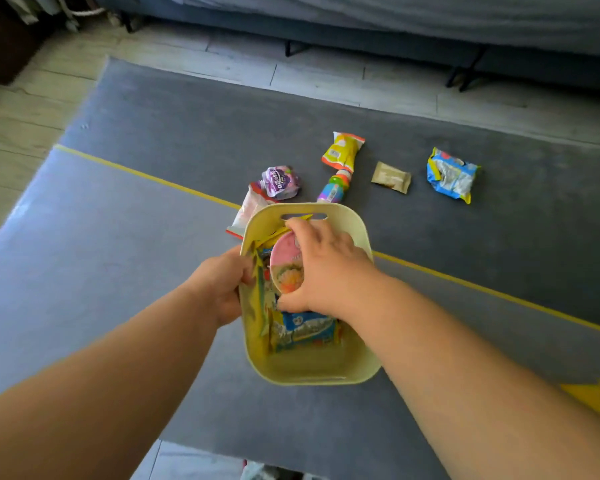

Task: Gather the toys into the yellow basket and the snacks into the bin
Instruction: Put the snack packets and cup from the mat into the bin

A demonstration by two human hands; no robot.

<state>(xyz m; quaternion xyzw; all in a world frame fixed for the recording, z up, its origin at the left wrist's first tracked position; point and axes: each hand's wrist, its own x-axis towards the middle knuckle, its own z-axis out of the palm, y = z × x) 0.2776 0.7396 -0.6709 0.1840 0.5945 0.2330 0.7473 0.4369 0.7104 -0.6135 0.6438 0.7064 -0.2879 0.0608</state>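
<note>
Mat (118,271), packet (248,210) half behind yellow tub (309,370)

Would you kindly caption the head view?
Right hand holds pink-lidded cup inside pale yellow bin; left hand grips its rim.

Left forearm (111,362) and right forearm (465,348) bare as far as visible — left hand (219,285) and right hand (326,271) likewise uncovered.

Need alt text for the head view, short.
Right hand grips a pink-lidded cup inside a pale yellow container of snack packets, while the left hand grips its rim. Beyond it on the grey mat lie more packets and a colourful toy bottle.
</note>
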